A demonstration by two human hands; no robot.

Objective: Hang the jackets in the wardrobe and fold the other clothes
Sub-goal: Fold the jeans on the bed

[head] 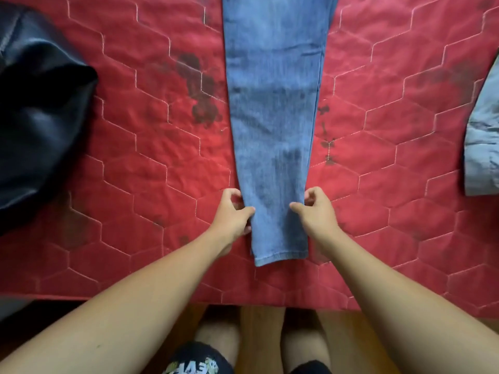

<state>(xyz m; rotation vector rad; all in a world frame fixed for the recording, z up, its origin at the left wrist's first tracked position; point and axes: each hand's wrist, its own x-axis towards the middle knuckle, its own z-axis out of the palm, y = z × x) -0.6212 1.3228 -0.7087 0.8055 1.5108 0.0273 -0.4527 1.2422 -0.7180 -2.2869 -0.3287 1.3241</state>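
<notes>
A pair of blue jeans [272, 109] lies lengthwise on the red quilted mattress [140, 163], legs stacked, hem toward me near the front edge. My left hand [232, 214] pinches the left edge of the lower leg, thumb on top of the denim. On the right edge, at the same height, my right hand [314, 209] pinches the fabric the same way. A black leather jacket [37, 114] is heaped at the left side of the mattress.
A light grey-blue garment [482, 147] lies at the right edge of the view. The mattress's front edge runs across the bottom, with a wooden floor [334, 344] and my legs below it. Dark stains mark the quilt beside the jeans.
</notes>
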